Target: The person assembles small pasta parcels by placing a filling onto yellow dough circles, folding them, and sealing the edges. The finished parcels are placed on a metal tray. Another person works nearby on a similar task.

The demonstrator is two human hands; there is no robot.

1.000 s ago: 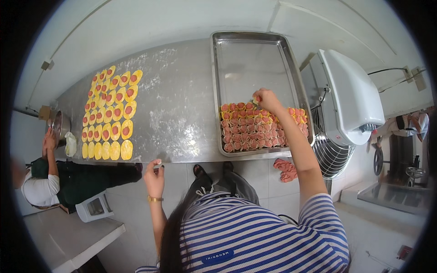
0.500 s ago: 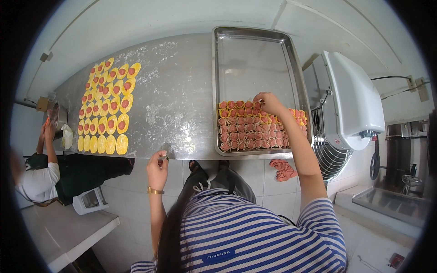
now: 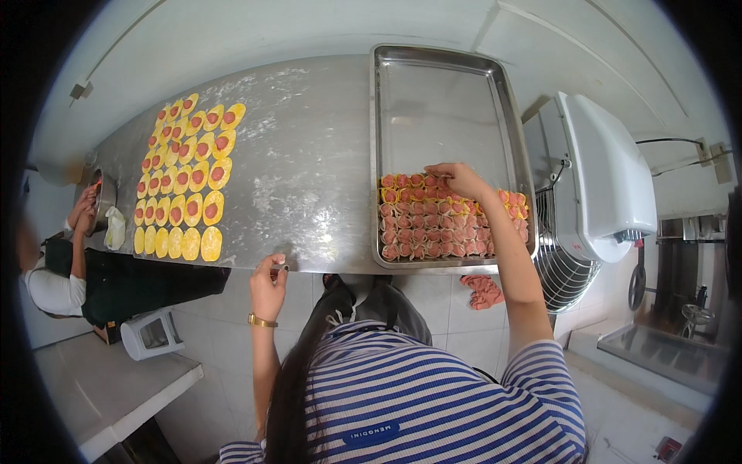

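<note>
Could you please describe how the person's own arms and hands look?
The left hand and right hand wear no gloves. A gold-coloured band circles the left wrist. The right sleeve is short, with blue and white stripes.

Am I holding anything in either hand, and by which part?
It can't be told: the right hand hides whatever its fingertips may pinch at the dumplings in the tray, and anything the left hand may pinch is too small to make out.

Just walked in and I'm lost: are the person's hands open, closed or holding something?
Left hand: partly curled, near the table; can't tell if holding anything.
Right hand: bent over dumplings in the tray; can't tell if gripping one.
</note>
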